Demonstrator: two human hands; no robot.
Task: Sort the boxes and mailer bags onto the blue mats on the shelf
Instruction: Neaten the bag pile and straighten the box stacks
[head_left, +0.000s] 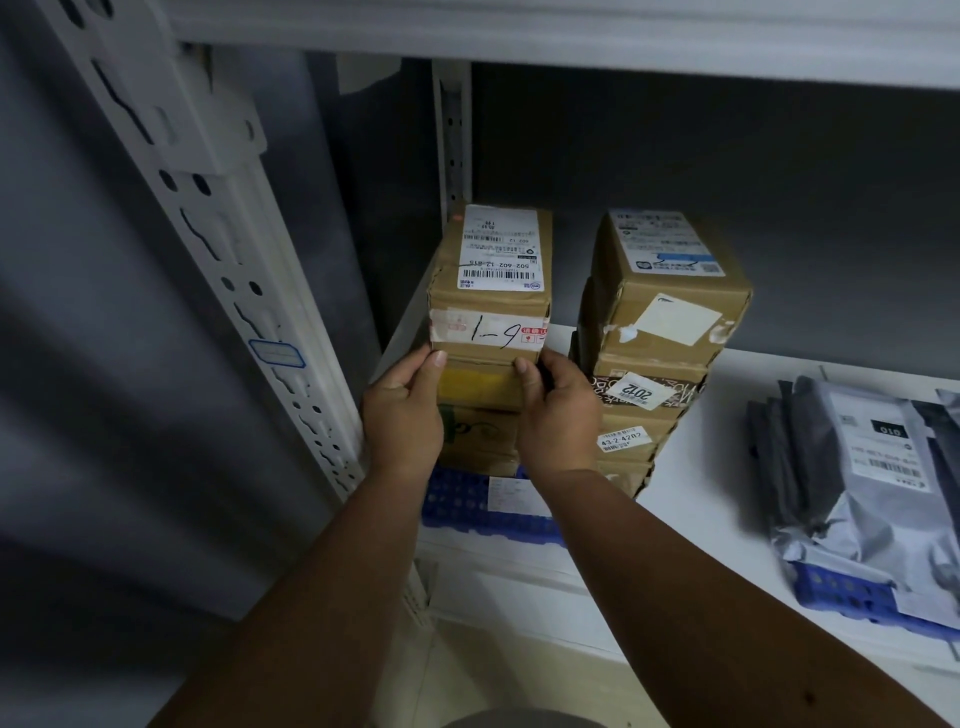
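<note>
Boxes are the matter in hand: both hands flank the left stack, the left hand (402, 415) on its left side and the right hand (558, 415) on its right, thumbs up at the lower front edge of the top box (491, 291), the one marked "1-6" on its tape. Each hand is fairly wide, pressed flat to the cardboard rather than curled round anything; the grip seems meant to square the pile, so that the boxes sit flush one over another, though the dim light leaves it unclear whether the palms press the yellow-taped box (480, 384) beneath or only frame it.

That stack stands on a blue mat (467, 506) at the shelf's left end, close to the perforated upright (249, 291). Just beside it, to the right, rises a second box stack (660, 343), a little skewed. Well apart, further right, grey mailer bags (852, 467) lie on another blue mat (852, 597), so kinds are kept separate on the white shelf (701, 530).
</note>
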